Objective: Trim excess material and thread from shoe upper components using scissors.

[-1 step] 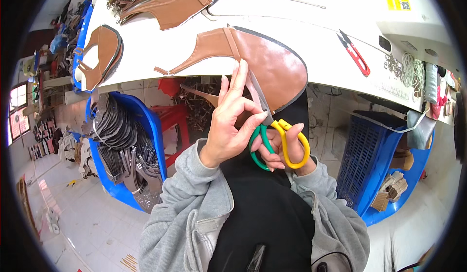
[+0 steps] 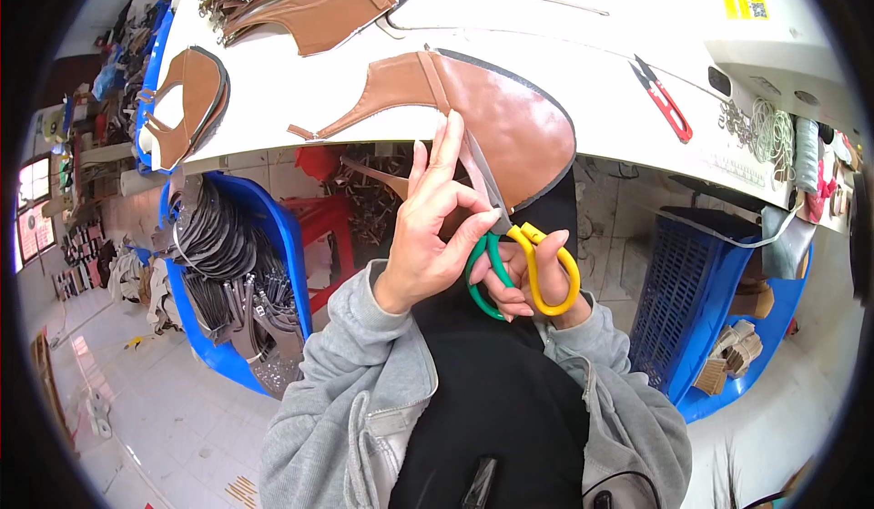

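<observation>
A brown leather shoe upper (image 2: 514, 131) with a dark curved edge lies over the front edge of the white table, its narrow strap pointing left. My left hand (image 2: 428, 218) is at its near edge, thumb and forefinger pinched together there and the other fingers stretched up against the leather. In my right hand (image 2: 519, 277) are scissors (image 2: 535, 281) with one green and one yellow handle loop. Their blades point up along the upper's left side, close by my left fingertips. How far the blades are apart is partly hidden.
More brown uppers (image 2: 309, 8) are piled at the back; another brown upper (image 2: 196, 99) lies at left. Red thread snips (image 2: 666, 104) and thread spools (image 2: 806, 149) are at right. Below stand a blue bin (image 2: 296, 263) of dark straps, a red stool (image 2: 319, 222) and a blue crate (image 2: 660, 309).
</observation>
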`<control>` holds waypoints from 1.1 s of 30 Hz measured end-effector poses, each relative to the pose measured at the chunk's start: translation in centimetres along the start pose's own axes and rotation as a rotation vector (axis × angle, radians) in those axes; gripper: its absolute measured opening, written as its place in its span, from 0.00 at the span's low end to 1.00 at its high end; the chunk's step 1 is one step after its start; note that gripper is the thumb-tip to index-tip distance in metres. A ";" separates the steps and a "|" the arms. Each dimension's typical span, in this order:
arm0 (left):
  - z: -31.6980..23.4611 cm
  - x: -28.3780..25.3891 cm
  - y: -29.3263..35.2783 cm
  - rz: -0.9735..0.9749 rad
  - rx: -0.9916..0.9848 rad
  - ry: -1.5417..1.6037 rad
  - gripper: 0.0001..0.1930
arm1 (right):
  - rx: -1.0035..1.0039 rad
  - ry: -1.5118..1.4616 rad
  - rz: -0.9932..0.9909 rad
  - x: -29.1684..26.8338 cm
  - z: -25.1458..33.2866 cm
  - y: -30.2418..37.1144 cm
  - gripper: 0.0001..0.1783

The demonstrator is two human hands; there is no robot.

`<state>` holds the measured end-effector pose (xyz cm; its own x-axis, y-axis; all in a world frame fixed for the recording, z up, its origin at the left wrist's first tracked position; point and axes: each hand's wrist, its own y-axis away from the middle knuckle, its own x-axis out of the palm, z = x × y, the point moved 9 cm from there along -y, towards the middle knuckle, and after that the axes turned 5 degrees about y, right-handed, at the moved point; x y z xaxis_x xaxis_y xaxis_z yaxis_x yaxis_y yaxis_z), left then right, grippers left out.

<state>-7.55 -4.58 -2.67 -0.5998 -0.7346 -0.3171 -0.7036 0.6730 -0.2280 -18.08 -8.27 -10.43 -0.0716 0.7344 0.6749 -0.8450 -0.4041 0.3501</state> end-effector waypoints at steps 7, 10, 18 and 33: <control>0.4 0.1 0.0 0.002 -0.050 0.038 0.04 | -0.033 -0.182 0.084 0.5 0.1 0.0 0.57; 0.4 0.1 0.0 0.004 -0.046 0.031 0.04 | -0.011 -0.118 0.050 0.3 0.1 0.0 0.59; 0.0 -0.6 0.0 -0.011 -0.062 0.087 0.05 | -0.042 -0.116 -0.001 -0.2 -0.1 0.5 0.54; -1.5 -2.5 -4.7 0.130 0.183 -0.502 0.06 | -0.081 -0.150 0.034 -0.5 -0.2 0.8 0.53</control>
<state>-3.36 -6.03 0.54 -0.3905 -0.5427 -0.7436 -0.5309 0.7927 -0.2997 -18.84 -8.86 -10.60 -0.0262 0.6287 0.7772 -0.8840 -0.3776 0.2757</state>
